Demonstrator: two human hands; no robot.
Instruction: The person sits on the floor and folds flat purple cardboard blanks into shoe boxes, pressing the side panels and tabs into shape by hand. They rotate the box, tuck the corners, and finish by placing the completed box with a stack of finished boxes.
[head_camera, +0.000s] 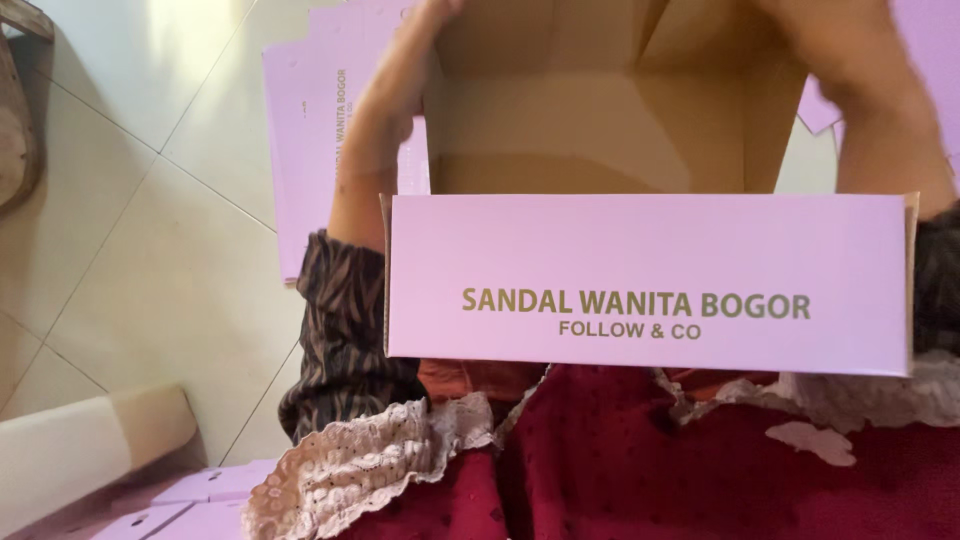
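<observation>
Both forearms raised, pink cardboard box (648, 280) held between, hands hidden

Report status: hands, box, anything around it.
Both arms reach into the pink box; hands out of view. Brown inside open. Flat pink cartons on the floor behind.

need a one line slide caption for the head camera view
Both arms reach into an open pink cardboard box held over a red lace-trimmed lap, flat pink boxes stacked on the tiled floor.

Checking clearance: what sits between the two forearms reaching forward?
In the head view, the open pink cardboard box fills the stretch between the left forearm and right forearm; its brown inside shows. Both hands are out of frame.
</observation>
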